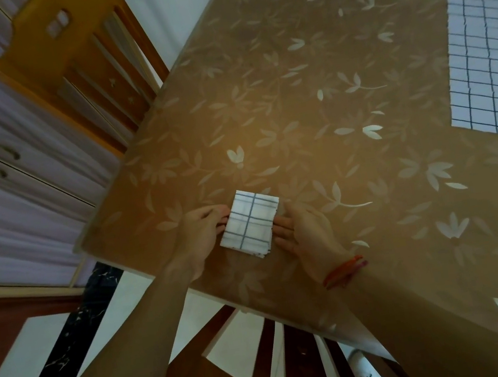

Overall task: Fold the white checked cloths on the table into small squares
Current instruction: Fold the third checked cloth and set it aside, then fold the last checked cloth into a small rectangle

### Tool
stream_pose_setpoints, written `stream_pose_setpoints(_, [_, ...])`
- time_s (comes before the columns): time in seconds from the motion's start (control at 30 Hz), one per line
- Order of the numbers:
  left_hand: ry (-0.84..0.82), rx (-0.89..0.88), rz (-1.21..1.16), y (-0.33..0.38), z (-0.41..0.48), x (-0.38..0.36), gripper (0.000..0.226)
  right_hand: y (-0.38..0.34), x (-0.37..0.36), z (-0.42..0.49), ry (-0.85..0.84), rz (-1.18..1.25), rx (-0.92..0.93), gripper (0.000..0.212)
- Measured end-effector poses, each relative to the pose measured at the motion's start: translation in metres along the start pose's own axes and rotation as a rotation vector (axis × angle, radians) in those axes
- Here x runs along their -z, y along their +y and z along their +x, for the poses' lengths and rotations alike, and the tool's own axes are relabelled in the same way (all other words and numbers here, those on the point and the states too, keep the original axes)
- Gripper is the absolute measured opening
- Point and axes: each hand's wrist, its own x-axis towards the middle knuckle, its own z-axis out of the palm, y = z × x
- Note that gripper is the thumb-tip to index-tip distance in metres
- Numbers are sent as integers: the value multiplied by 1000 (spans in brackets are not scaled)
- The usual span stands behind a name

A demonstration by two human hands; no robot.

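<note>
While it lies at 6 o'clock on the table [310, 113], we see the cloth [250, 224] as a small, thick folded square, white with blue checks. Our left hand [197, 232] meets its 9 o'clock edge with bent fingers; we cannot tell if they pinch. Our right hand [306, 231] lays straight fingers at 3 o'clock.

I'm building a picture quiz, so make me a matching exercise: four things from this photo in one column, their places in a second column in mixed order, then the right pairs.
1. orange-brown wooden chair
2. red thread bracelet
3. small folded white checked cloth
4. large flat white checked cloth

A. between left hand and right hand
B. beside the brown leaf-patterned table's left edge
C. on the right hand's wrist
D. on the table, far right

Pairs: 1-B, 2-C, 3-A, 4-D
</note>
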Motion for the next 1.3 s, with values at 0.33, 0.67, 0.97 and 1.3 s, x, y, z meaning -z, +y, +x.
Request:
stream_pose_setpoints(0.33, [-7,-18,18,-1,4,1,19,5,0,0,-33,19,-45,23])
stream_pose_setpoints(0.67, [7,-7,26,-3,3,1,18,10,8,3,-43,-17,-57,22])
stream_pose_setpoints(0.97, [25,-37,157,2,-4,3,17,4,14,-6,20,-64,-54,21])
stream_pose_setpoints(1.3, [-7,-363,530,29,-50,-24,19,-11,66,-32,88,-286,165,18])
